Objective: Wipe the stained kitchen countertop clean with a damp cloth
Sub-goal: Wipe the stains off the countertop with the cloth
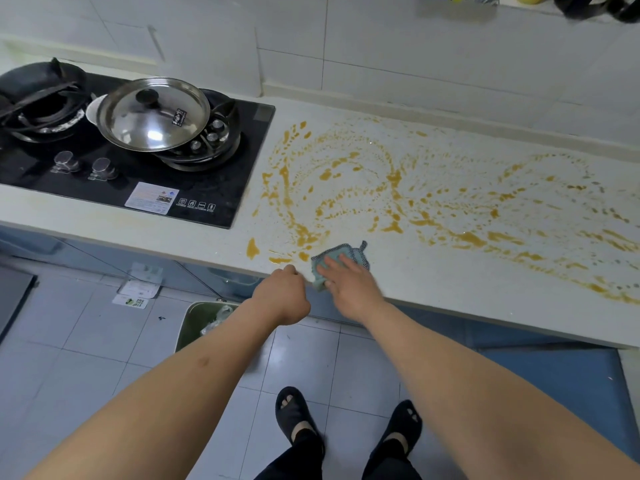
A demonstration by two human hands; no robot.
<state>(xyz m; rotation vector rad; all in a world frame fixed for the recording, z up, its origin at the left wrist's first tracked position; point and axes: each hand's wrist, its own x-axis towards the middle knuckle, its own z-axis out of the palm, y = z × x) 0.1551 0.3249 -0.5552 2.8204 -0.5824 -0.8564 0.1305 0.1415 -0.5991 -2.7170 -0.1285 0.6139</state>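
Teal cloth [341,261] lies bunched at the front edge of your white counter [450,296], just right of the orange stains [391,188] that swirl across it. Your right hand [349,285] presses it flat with straight fingers. Your left hand [282,296] is fisted at the edge, empty. Below, a green bin [194,327] holds crumpled plastic. A lidded pot [152,114] sits on the hob [214,202].

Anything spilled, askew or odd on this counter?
Yes: orange-yellow sauce stains are smeared in swirls across the white countertop, from beside the stove to the right edge. The right hand presses a cloth at the front edge.
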